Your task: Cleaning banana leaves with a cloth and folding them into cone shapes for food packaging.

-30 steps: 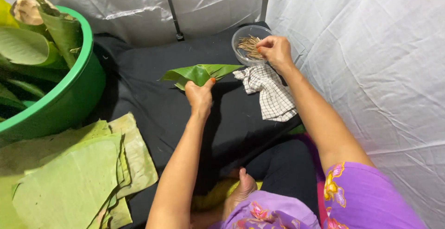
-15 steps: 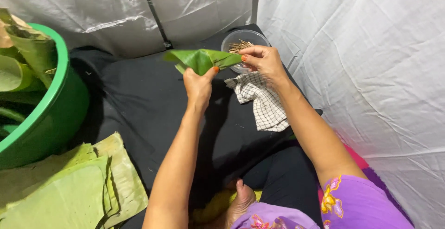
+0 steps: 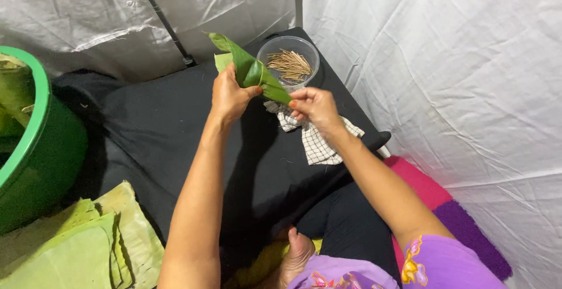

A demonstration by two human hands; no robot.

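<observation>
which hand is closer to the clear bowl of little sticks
The right hand. It sits just below the clear bowl, pinching the folded leaf at its lower end. The left hand grips the leaf farther left of the bowl.

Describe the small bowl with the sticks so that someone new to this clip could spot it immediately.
Start at the black mat in the middle and follow it to its far right corner by the white sheeting. There stands the clear round bowl, just beyond the folded green leaf held in both hands. Unlike the big green tub at the left, it is small, see-through, and holds thin tan sticks.
</observation>
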